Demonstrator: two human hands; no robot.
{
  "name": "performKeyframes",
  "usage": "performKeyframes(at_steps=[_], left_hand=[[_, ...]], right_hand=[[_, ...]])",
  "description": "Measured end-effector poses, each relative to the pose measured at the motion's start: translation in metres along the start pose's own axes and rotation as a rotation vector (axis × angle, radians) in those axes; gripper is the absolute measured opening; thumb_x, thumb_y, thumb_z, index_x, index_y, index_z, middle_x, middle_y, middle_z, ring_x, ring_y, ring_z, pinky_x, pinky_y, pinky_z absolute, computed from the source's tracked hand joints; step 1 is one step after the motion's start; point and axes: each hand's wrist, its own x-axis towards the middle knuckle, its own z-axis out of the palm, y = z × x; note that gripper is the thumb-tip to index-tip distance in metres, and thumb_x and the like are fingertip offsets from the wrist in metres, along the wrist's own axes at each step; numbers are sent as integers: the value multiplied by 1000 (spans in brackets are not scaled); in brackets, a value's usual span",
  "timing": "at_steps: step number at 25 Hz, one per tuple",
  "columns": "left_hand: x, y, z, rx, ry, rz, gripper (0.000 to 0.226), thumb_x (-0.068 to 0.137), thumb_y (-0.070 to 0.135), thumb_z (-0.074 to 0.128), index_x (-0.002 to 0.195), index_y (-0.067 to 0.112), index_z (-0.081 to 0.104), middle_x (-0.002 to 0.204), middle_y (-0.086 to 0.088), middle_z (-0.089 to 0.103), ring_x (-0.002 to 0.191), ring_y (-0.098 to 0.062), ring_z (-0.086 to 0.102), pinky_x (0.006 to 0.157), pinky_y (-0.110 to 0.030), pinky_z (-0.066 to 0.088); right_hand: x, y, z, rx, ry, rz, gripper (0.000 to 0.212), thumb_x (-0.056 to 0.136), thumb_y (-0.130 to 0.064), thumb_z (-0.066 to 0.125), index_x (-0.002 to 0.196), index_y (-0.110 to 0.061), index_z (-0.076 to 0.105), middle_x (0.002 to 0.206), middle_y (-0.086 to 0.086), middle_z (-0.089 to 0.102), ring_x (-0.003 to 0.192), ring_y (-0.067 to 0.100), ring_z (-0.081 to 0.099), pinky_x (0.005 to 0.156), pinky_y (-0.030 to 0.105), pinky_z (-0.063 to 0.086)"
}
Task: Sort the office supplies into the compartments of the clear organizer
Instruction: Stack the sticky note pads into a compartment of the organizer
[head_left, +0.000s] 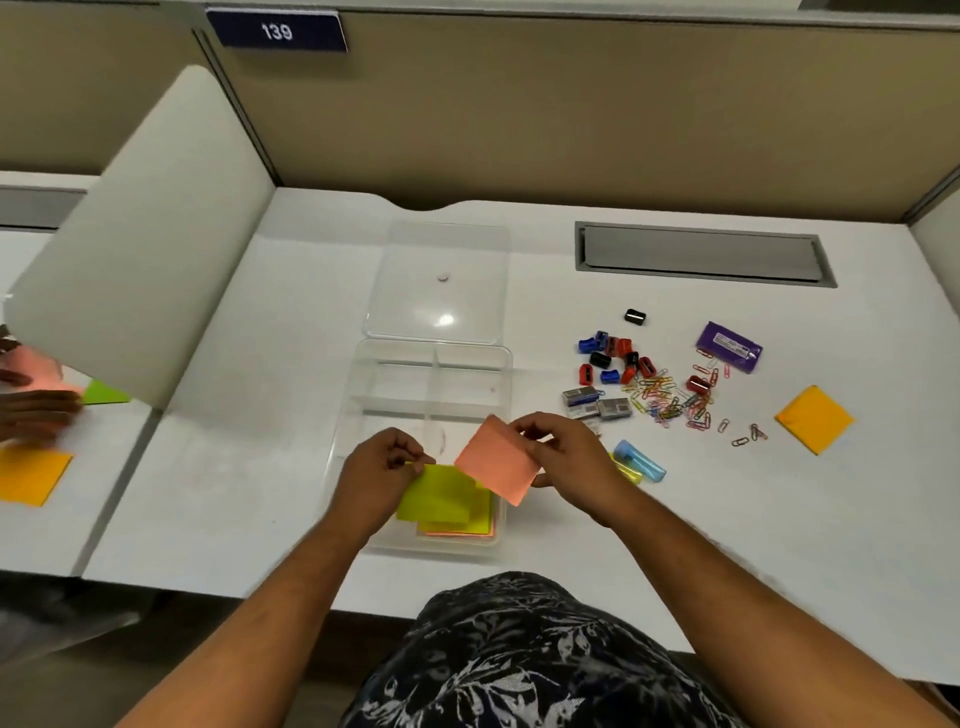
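The left hand is pinching the upper corner of a lime-green sticky-note pad between thumb and curled fingers, holding it tilted over the near compartment of the clear organizer. The right hand is gripping a salmon-pink sticky-note pad by its right edge, thumb and forefinger closed on it, the pad hanging angled just above the same compartment and overlapping the green one's right corner.

Under both pads, more green and pink notes are lying flat in that near compartment. The organizer's farther compartments are showing only clear plastic. Its clear lid is lying flat on the table, touching the organizer's far edge.

To the right of the organizer, a loose heap of coloured paper clips is spreading across the table, with red, blue and black pencil sharpeners clustered just behind it and one black sharpener sitting apart, farther back. Two small staple boxes are resting beside the clips. A purple packet is lying at the far right of the heap, and an orange sticky-note pad is sitting well apart from it, farther right. A blue translucent piece and a yellow one are lying just beside the right wrist; what they are I cannot tell.

At the left edge, beyond a divider, another person's hand is resting near pink, green and orange notes.
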Motion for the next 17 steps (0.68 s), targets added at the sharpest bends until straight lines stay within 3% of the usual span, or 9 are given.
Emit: performKeyframes(at_steps=[4,7,12,15,17], left_hand=[[2,-10,7,266,-82,113,22,81,11,74,84,31,64,85,15,74,78,-1,67,79,-31,57],[2,-11,5,415,-85,203,16,88,24,72,89,38,64,87,22,70,88,5,64,74,-20,49],[2,-11,-14,423,29,236,25,96,13,60,92,36,66,96,19,69,85,0,62,69,-22,44],[0,-9,-18,374,79,241,27,95,10,58,87,35,66,91,18,68,68,5,57,62,-20,39],[-1,-5,-13,356,78,254,26,93,10,60,86,35,66,89,19,68,74,4,58,63,-20,38]], right_hand=[[-1,-1,22,-178,56,-32,22,98,-14,66,107,-31,76,101,-8,71,84,12,71,71,38,66],[-2,2,31,-260,63,-17,20,96,-15,69,102,-32,78,99,-15,74,86,8,70,78,34,62],[2,-1,57,-411,38,-67,20,93,-14,70,102,-29,80,99,-15,77,91,1,68,86,23,54],[4,-3,76,-568,-48,-125,18,92,-19,70,106,-26,80,103,-8,77,95,10,69,89,34,55],[5,-1,79,-635,-27,-173,17,92,-26,71,108,-26,78,108,-8,74,100,13,66,90,37,54]])
